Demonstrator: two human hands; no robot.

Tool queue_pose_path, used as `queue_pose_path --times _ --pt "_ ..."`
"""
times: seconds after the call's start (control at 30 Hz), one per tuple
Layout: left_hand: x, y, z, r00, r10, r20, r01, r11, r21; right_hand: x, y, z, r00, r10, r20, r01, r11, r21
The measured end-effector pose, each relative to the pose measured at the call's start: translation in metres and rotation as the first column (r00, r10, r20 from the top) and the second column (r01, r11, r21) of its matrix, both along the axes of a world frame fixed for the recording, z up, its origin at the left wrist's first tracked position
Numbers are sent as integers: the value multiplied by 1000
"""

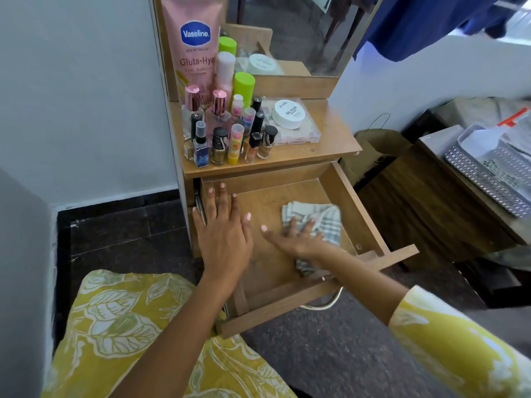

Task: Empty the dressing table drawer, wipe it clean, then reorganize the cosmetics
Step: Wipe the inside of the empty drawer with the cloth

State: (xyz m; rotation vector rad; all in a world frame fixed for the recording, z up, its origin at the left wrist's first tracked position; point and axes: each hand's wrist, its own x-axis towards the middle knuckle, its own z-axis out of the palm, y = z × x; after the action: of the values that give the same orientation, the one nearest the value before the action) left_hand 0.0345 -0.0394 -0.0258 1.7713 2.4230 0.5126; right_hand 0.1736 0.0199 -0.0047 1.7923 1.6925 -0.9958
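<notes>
- Plainly, right hand (298,239) presses flat, fingers spread, on the cloth (316,216) inside the drawer (353,196); left hand (224,225) rests released on the drawer's left wall.
- Cloth looks soft, light, likely to bunch; best pressed flat under the palm.
- Cosmetics (227,130) crowd the table (330,139): small glass bottles, likely fragile, tippy; take each by the body.
- Readable: "Vaseline Gluta-Hya" tube (192,47); "Zudio" jar (288,114).
</notes>
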Motion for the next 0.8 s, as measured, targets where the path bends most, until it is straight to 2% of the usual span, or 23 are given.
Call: queue_pose_path --times 0.13,0.2,0.33,0.4,0.47,0.57,0.63,0.67,0.73,0.8 --pt "0 0 1 1000 -6 -9 6 1000 -5 -15 -13 -17 1000 -8 3 8 1000 14" --pt "0 -1 1 1000 -6 -4 6 1000 -2 -7 -6 -16 1000 -2 28 1 1000 20" --pt "0 -1 1 1000 -5 7 5 1000 -6 13 12 -15 990 -108 85 102 992 75" --pt "0 -1 2 1000 -10 14 10 1000 -9 28 18 -10 992 -85 92 78 994 77" --pt "1 -2 3 1000 -12 27 13 1000 -9 45 21 1 999 -31 32 30 999 35" --pt "1 -3 5 999 -16 42 16 1000 4 68 31 31 986 -11 -164 3 999 -50" --pt "1 -3 6 998 -16 52 16 1000 7 79 40 46 977 -30 -209 48 996 79" --pt "1 -3 8 998 -16 56 16 1000 5 81 43 50 985 -39 -170 69 983 168" --pt "1 -3 9 998 -19 60 19 1000 0 77 43 54 1000 -16 -7 18 969 248" --pt "1 -3 10 999 -16 51 16 1000 -7 67 29 46 991 39 127 -62 982 181"
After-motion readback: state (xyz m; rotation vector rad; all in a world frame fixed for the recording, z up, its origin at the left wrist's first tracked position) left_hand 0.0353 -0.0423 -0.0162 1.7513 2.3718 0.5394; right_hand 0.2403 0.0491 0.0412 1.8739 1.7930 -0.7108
